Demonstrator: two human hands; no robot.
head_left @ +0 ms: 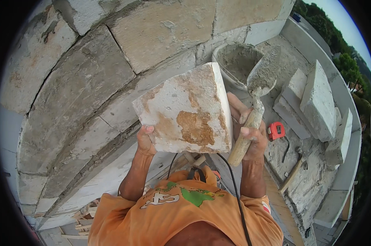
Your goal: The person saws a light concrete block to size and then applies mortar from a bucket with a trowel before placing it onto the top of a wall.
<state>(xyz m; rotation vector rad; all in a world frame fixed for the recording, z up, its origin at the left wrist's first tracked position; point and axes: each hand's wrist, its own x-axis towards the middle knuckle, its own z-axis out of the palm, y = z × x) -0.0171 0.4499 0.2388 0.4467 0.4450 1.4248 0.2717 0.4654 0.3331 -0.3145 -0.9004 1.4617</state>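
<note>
While both hands (146, 139) raised, grip supports stone block (185, 110), trowel (255, 102).

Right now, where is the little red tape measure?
In the head view, the red tape measure lies on the ledge at the right, just beyond the right hand holding the trowel, near the stacked stone blocks.

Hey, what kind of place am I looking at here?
Most likely an outdoor masonry building site, up high: a stone wall with mortar joints, a bucket of mortar, and spare blocks on a ledge above treetops. The left hand holds a stone block, the right hand a trowel.
</note>
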